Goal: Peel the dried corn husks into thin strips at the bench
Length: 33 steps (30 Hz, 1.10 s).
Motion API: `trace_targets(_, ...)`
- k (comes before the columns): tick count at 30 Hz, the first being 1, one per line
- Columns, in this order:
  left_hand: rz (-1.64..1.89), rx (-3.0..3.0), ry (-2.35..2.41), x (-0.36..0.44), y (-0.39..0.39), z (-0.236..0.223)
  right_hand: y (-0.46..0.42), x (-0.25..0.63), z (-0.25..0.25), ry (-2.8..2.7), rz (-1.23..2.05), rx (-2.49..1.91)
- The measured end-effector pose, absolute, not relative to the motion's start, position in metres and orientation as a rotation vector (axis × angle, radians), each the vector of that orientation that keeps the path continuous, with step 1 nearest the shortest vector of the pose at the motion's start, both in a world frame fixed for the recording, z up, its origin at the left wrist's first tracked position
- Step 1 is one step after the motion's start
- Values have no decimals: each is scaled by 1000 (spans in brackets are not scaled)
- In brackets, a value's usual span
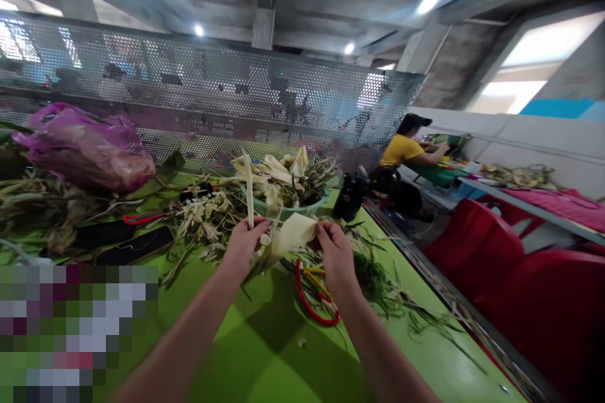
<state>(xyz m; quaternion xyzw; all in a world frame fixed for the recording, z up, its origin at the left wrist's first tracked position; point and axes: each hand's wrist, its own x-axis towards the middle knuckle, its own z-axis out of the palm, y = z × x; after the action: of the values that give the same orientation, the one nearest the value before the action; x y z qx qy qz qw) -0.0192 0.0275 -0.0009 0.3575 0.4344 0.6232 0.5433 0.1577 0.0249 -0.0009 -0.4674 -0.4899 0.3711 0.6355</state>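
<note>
My left hand (246, 242) is closed around a narrow pale strip of dried husk (250, 192) that stands upright from the fingers. A broad, cream-coloured corn husk (293, 233) curves between both hands. Its right end is pinched between the thumb and fingers of my right hand (334, 252). Whether the left fingers also grip the broad husk is hard to make out. Below the husk lies a pair of scissors with red handles (317, 305), partly covered by my right hand and wrist. Behind my hands, a green basket (314, 204) holds a heap of dry husks (278, 173).
Husk scraps (205, 220) litter the green table (265, 352). A phone (137, 245) and a purple plastic bag (87, 148) are left; a black container (352, 195) and green fibres (373, 277) are right. Red chairs (543, 308) and a seated person in yellow (401, 151) are beyond.
</note>
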Motion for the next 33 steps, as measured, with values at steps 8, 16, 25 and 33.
trace_targets(8, 1754, 736, 1243, -61, 52, -6, 52, 196, -5, -776, 884, -1042)
trace_targets(16, 1777, 1329, 1792, -73, 44, 8, 46, 183, -10, -861, 1078, -1033)
trace_targets(25, 1258, 1360, 980, 0, 18, -3, 29, 156, -10, -1148, 954, -1047)
trace_targets(33, 1203, 1354, 1181, -22, 31, -10, 41, 177, -5, -942, 774, -1038)
